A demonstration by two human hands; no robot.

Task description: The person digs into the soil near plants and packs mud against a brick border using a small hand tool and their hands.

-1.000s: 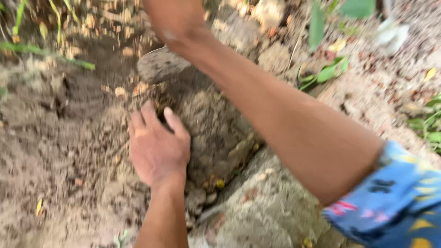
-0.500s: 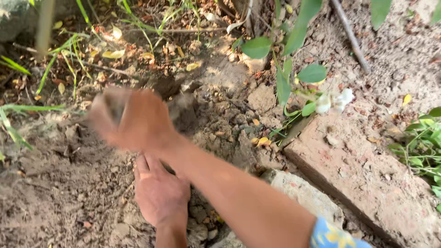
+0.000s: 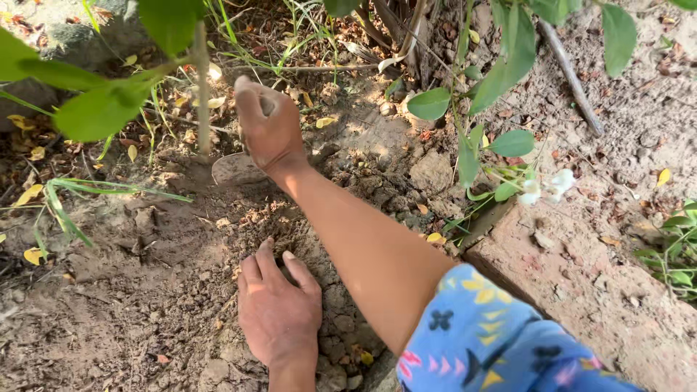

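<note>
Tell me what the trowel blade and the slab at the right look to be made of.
Trowel blade: probably metal, dull grey, thin rounded edge, caked with soil; right hand grips its handle. Slab: looks like brick or concrete, reddish, rough, straight-edged, dusted with dirt. Left hand rests on loose soil.

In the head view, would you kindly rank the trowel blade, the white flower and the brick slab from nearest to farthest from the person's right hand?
Measured from the right hand:
1. Trowel blade, just below the fist, on the soil.
2. White flower, off to the right among leaves.
3. Brick slab, lower right, beyond the flower.
</note>
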